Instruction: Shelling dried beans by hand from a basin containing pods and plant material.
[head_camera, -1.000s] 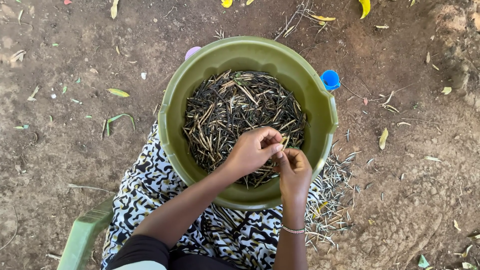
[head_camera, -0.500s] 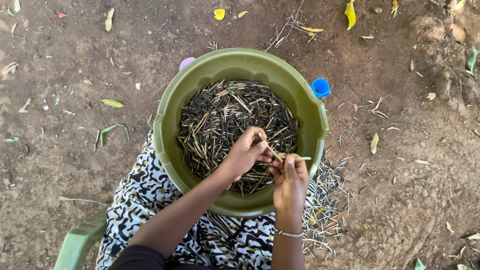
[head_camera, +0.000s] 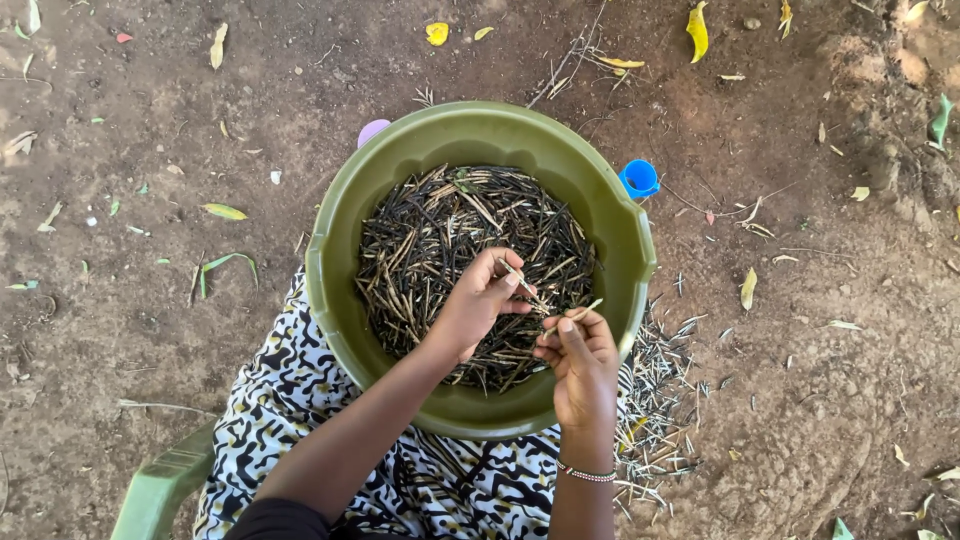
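A large green plastic basin (head_camera: 400, 160) rests on my lap, filled with a heap of dark dried pods (head_camera: 440, 230). Both my hands are over the near right part of the heap. My left hand (head_camera: 478, 300) pinches one end of a thin pale pod (head_camera: 545, 300) between thumb and fingers. My right hand (head_camera: 582, 355), with a beaded bracelet on the wrist, grips the other end of the same pod. The pod spans the small gap between the two hands.
Black-and-white patterned cloth (head_camera: 290, 400) covers my lap; a green chair arm (head_camera: 160, 485) shows at lower left. Empty pod husks (head_camera: 660, 400) lie scattered on the dirt at right. A blue cup (head_camera: 639, 178) and a pink object (head_camera: 372, 130) sit behind the basin.
My hands have drawn a little apart, and the pod between them is now stretched out and visible. The view has shifted slightly.
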